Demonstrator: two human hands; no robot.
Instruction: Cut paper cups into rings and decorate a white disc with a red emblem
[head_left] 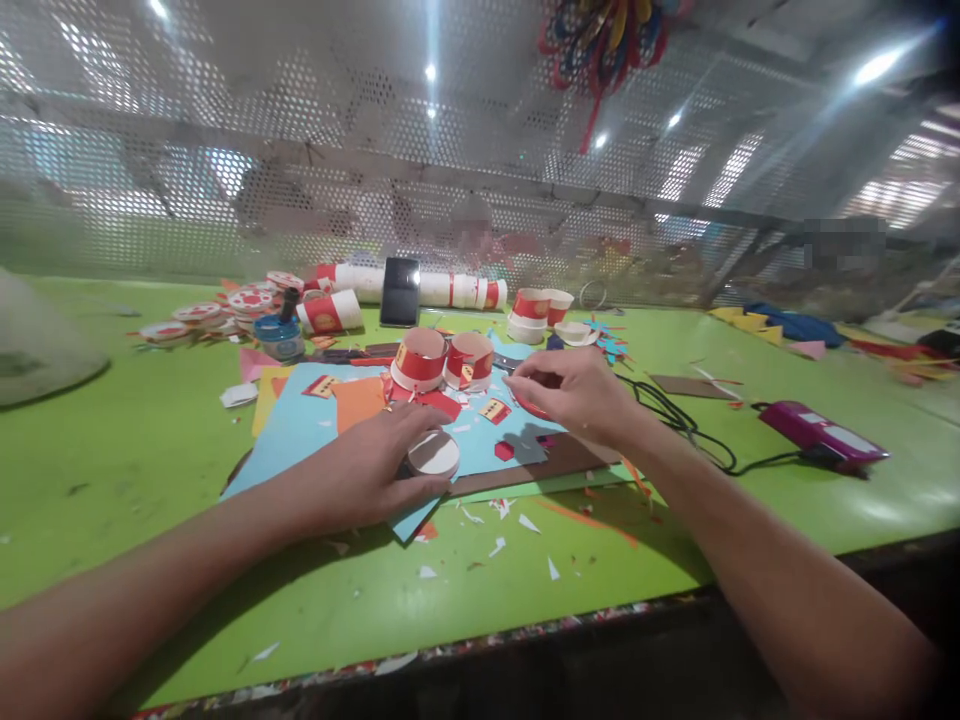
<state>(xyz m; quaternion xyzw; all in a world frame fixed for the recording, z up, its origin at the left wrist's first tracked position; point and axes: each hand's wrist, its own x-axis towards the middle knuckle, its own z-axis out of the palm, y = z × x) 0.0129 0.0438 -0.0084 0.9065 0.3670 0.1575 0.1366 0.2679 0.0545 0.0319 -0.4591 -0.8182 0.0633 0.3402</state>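
Observation:
Around a round white disc [433, 454] curve the thumb and fingers of my left hand [367, 460], closed on it over the blue paper [472, 440]. My right hand [577, 392] is pinched at the right side of the blue paper, and what its fingertips hold is too small to name. Under that hand a red piece shows in part. Two red and white paper cup pieces, one on the left [418, 360] and one on the right [469, 362], stand just beyond my hands. A red hexagon [504, 451] and a yellow and red cutout [495, 410] lie between the hands.
Behind stand a phone [400, 292], a long row of nested cups [442, 287] and a blue jar [278, 337]. On the right lie a purple device [825, 436] and its black cable. Paper scraps are scattered near the green table's [337, 610] front edge.

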